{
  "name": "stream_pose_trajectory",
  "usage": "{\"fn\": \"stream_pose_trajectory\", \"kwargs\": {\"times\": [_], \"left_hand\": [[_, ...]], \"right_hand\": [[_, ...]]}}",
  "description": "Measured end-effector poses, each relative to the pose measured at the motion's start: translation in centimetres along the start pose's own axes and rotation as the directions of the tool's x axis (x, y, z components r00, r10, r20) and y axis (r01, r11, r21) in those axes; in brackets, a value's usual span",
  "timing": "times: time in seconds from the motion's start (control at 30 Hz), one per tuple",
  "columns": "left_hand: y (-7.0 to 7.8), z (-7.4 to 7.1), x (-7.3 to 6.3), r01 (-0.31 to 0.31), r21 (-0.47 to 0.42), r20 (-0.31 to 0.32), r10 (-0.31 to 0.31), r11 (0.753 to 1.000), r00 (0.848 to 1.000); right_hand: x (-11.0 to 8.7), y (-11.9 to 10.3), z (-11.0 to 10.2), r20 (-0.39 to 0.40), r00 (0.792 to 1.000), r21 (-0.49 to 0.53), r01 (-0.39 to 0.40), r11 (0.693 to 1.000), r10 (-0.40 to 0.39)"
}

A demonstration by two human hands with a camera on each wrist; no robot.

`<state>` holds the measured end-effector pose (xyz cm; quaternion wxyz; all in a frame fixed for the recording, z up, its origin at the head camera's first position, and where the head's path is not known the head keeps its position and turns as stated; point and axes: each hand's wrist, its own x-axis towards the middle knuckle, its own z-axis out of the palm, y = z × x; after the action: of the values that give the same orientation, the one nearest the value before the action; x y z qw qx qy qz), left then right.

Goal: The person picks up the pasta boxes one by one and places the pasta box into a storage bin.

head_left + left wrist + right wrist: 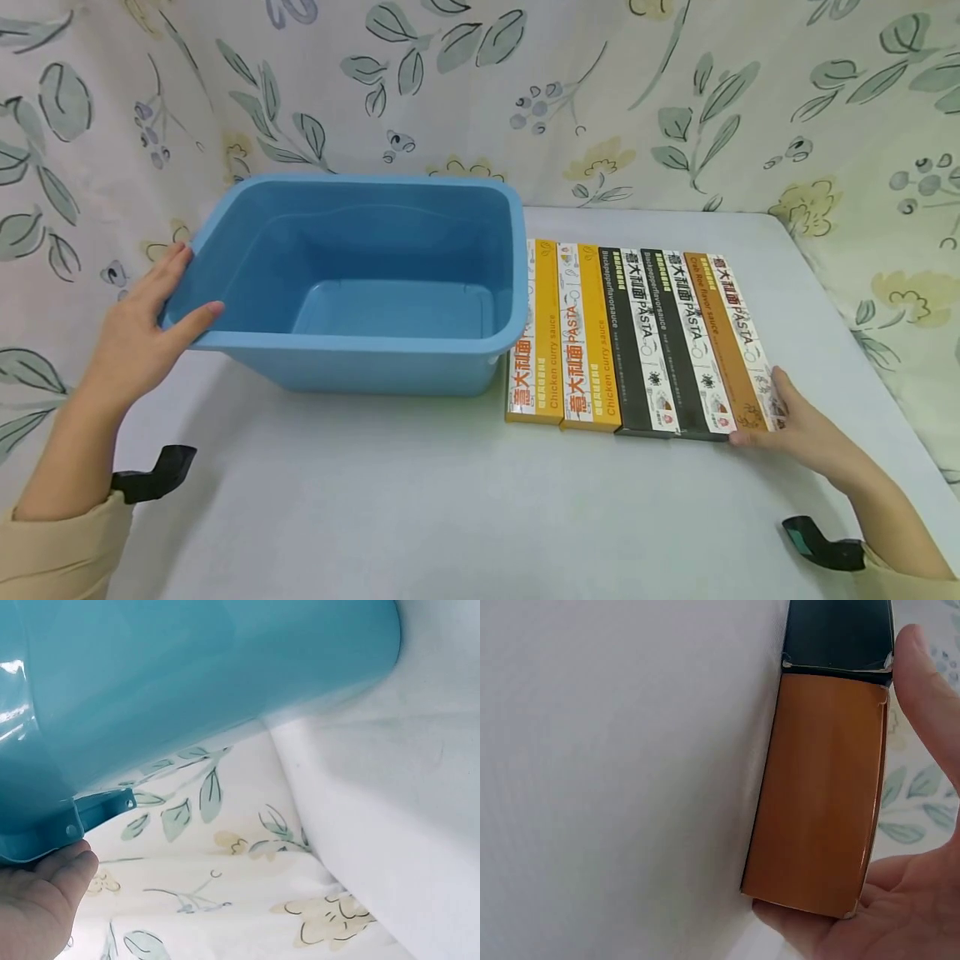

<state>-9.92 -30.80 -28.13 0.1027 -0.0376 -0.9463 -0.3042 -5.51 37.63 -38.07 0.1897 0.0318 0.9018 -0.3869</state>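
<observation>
Blue bin (375, 372) at left hand (142, 329); pasta boxes (634, 342) at right hand (808, 435).
Left grips the rim (352, 342); uneven pull could, I judge, tip it. Right spreads around the brown box (724, 342), pinch unclear; sideways pressure could skew the pasta boxes.

At the head view's left, the left hand (150, 329) is gripping, thumb (197, 323) spreading outward; at lower right, the right hand (810, 433) is gripping, forearm (896, 521) slanting up-left.

Tub (360, 367) on table (375, 508), pasta boxes (648, 342) to its right, curtain (465, 108) behind
</observation>
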Motion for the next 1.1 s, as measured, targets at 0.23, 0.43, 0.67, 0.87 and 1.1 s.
{"fn": "stream_pose_trajectory", "kwargs": {"times": [0.23, 0.43, 0.67, 0.87, 1.1], "left_hand": [[-0.1, 0.1, 0.0, 0.0, 0.004, -0.012, 0.0, 1.0, 1.0], [-0.1, 0.2, 0.0, -0.005, 0.009, -0.024, 0.005, 1.0, 1.0], [-0.1, 0.2, 0.0, -0.006, 0.013, -0.018, 0.006, 1.0, 1.0], [-0.1, 0.2, -0.1, -0.011, 0.013, -0.024, 0.012, 1.0, 1.0], [-0.1, 0.3, 0.0, -0.003, 0.008, -0.022, 0.004, 1.0, 1.0]], "right_hand": [[0.5, 0.7, 0.0, -0.008, 0.999, -0.027, 0.035, 0.999, -0.036], [0.9, 1.0, -0.3, -0.035, 0.997, -0.211, 0.057, 0.976, -0.065], [0.7, 1.2, -1.1, -0.019, 1.0, -0.213, 0.018, 0.977, -0.023], [0.3, 1.5, -2.0, -0.006, 1.0, -0.12, 0.017, 0.993, -0.018], [0.8, 0.6, -1.3, -0.123, 0.988, -0.203, -0.112, 0.973, 0.088]]}}
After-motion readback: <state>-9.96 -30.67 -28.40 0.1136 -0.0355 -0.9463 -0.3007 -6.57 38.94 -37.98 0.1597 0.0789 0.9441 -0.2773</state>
